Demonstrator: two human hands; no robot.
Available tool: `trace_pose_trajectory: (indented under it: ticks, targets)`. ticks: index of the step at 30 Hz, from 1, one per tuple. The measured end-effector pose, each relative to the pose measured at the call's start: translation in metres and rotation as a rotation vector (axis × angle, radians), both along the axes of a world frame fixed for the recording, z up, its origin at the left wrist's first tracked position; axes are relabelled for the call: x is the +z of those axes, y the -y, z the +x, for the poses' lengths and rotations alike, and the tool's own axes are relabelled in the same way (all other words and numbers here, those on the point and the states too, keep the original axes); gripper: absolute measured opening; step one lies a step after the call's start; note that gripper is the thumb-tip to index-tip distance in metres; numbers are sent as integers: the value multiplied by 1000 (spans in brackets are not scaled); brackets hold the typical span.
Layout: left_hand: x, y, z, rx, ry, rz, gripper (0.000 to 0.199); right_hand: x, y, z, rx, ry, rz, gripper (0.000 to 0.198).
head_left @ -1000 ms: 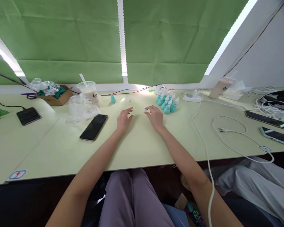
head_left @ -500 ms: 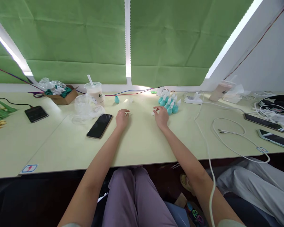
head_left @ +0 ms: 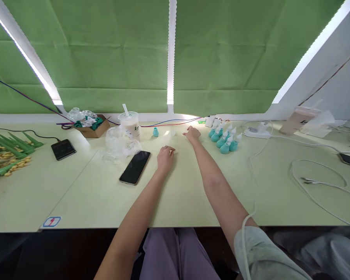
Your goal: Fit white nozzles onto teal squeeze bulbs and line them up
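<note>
A cardboard box (head_left: 93,129) is seen at the far edge of the desk (head_left: 84,194), filled with clear wrapping and green pieces. Just to its right stands a plastic cup (head_left: 130,125) with a straw, holding a pale drink. A crumpled clear plastic bag (head_left: 118,142) lies in front of the cup; its contents cannot be told.

The right hand (head_left: 192,134) is stretched toward the far edge, its grip loosely curled and holding nothing that can be seen. A small clear cap (head_left: 173,133) lies just left of its fingertips, apart from them, and a single teal bulb (head_left: 155,132) stands further left. A cluster of teal dropper bottles (head_left: 224,138) stands near the hand on its right.

The left hand (head_left: 165,158) rests on the desk nearer the front edge, its grip closed in a loose fist; whether anything is held cannot be told. A black phone (head_left: 135,167) lies just to its left.

Compared with half a second ago, the right hand has been moved from beside the bottles toward the cap.
</note>
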State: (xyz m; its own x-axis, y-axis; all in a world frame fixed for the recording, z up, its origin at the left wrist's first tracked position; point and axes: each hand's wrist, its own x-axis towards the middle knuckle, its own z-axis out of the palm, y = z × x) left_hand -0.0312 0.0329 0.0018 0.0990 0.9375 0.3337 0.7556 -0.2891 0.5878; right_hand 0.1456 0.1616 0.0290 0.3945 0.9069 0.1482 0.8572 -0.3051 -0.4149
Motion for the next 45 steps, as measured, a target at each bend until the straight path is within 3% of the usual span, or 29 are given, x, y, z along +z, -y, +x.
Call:
trace_pose_trajectory:
  ticks: [5, 10, 15, 19, 22, 24, 26, 28, 30, 35, 45]
  targets:
    - [1, -1, -1, 37, 59, -29, 22, -17, -14, 4, 5, -51, 5, 17]
    - [1, -4, -2, 47, 126, -55, 24, -25, -15, 14, 12, -46, 46, 13]
    - [0, -5, -3, 52, 142, -59, 25, -27, -20, 16, -44, -102, 151, 37]
    - [0, -4, -2, 25, 123, -45, 25, -28, -25, 15, 11, -174, 121, 7]
    - [0, -4, -1, 35, 152, -69, 24, -28, -24, 10, 24, -227, 146, 10]
    - [0, -5, -1, 45, 190, -78, 25, -25, -22, 5, 116, -321, 179, 19]
    - [1, -6, -1, 51, 232, -78, 27, -20, -17, 0, 316, -420, 205, 34]
    - [2, -6, -1, 52, 267, -79, 29, -11, -12, -5, 503, -399, 201, 52]
    - [3, -7, -1, 52, 285, -84, 30, -1, -9, -10, 582, -283, 193, 52]
    - [3, -8, 0, 42, 276, -97, 33, 15, -10, -25, 583, -86, 99, 25]
    - [0, -7, 2, -14, 260, -118, 36, 18, -24, -29, 529, -429, -42, 16]
